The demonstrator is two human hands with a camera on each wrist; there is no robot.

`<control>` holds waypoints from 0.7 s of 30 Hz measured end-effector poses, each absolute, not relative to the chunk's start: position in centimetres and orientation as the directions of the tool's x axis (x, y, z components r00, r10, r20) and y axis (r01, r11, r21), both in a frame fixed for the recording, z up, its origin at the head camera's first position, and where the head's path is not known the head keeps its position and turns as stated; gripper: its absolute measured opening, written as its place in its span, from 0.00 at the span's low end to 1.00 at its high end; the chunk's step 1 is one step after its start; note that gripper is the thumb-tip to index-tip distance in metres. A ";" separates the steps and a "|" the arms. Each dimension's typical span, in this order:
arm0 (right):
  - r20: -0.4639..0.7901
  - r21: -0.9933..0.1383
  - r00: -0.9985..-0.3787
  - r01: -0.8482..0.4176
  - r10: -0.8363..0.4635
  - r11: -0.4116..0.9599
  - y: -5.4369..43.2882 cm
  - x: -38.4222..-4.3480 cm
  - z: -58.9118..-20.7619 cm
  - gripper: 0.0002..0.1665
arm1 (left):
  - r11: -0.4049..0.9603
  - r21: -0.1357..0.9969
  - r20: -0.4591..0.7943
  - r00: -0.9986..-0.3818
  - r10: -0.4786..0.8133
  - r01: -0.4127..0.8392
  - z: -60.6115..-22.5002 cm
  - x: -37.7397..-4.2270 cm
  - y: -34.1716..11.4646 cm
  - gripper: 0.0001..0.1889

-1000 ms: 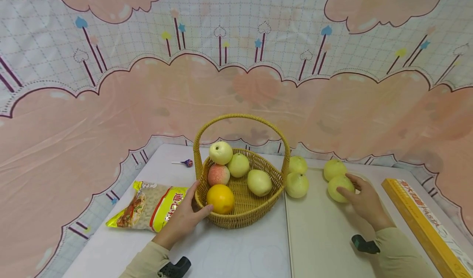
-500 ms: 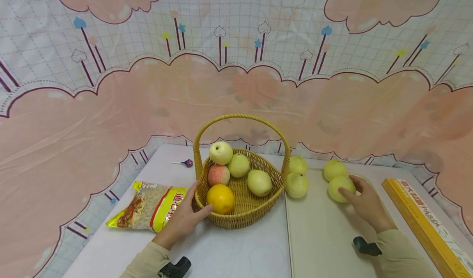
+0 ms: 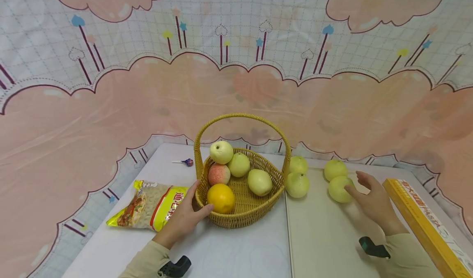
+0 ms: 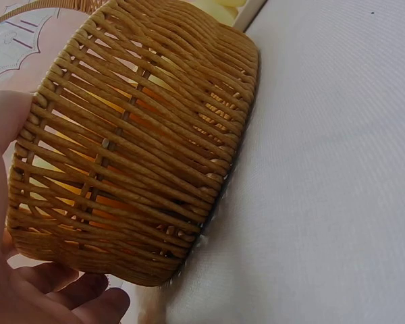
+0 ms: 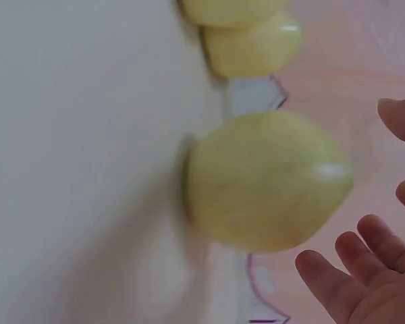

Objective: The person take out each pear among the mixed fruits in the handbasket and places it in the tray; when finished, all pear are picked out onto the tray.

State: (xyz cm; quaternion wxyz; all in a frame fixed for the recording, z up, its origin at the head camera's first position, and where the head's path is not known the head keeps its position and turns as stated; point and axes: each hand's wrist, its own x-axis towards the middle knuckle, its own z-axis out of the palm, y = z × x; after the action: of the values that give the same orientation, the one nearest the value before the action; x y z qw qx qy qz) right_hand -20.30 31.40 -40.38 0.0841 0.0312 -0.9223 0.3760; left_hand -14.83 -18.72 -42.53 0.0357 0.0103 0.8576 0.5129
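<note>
My left hand (image 3: 184,216) holds the near left side of the wicker basket (image 3: 236,220), thumb at the rim and fingers curled round the outer wall, as the left wrist view shows. Inside the basket are an orange (image 3: 220,198), a peach (image 3: 219,174) and several pale green fruits (image 3: 260,182). My right hand (image 3: 375,202) is beside a yellow-green, pear-like fruit (image 3: 340,189) on the light board, fingers spread. In the right wrist view a gap shows between that fruit (image 5: 270,181) and the right fingertips (image 5: 314,263).
Behind that fruit sits a similar one (image 3: 335,170), and two more (image 3: 297,184) are beside the basket's right side. The cream board (image 3: 321,237) lies under them. A yellow pasta box (image 3: 425,224) is at right; a food bag (image 3: 148,208) and lollipop (image 3: 187,162) at left.
My right hand has let go of the front pear-like fruit and drawn back to the right, its fingers opening. The fruit stays on the board. My left hand has kept its place on the basket.
</note>
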 end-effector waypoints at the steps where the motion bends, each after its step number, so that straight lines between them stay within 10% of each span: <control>1: 0.200 -0.684 -0.980 -0.140 -0.001 0.716 31.3 -20.1 -40.0 0.47 | 0.469 0.883 -0.051 -0.997 0.057 -0.019 -42.5 -14.9 -18.7 0.52; 21: 0.400 -0.649 -0.886 -0.455 -0.235 0.610 24.0 -17.4 -36.2 0.39 | 0.463 0.886 -0.053 -0.997 0.058 -0.020 -42.3 -14.8 -18.6 0.52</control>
State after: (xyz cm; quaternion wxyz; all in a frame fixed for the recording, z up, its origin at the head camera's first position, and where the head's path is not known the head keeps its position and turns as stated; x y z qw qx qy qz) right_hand -17.39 23.97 -36.25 0.1386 0.1947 -0.8863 0.3967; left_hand -14.78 -18.60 -42.32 0.0377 0.0109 0.8546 0.5178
